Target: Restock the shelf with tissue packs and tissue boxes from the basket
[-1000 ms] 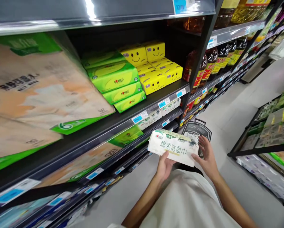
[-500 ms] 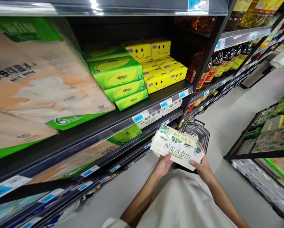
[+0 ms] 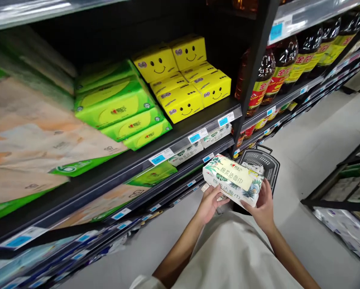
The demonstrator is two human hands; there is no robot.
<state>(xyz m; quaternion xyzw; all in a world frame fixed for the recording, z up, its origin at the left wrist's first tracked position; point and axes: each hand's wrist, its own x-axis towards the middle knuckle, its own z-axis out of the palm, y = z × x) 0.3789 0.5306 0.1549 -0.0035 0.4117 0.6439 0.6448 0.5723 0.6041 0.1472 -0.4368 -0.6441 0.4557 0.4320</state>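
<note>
While in the hands (image 3: 210,204) — a packet of cotton face towels (image 3: 232,180), gripped from both sides — supermarket shelf (image 3: 195,134) alongside, pale floor (image 3: 312,160) below.

Black store shelving (image 3: 254,80) beside pale floor (image 3: 312,160)

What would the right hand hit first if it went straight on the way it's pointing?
The right hand already touches the pack of cotton face towels, so that comes first; beyond it, the dark shopping basket looks next, though depth is hard to judge here.
</note>
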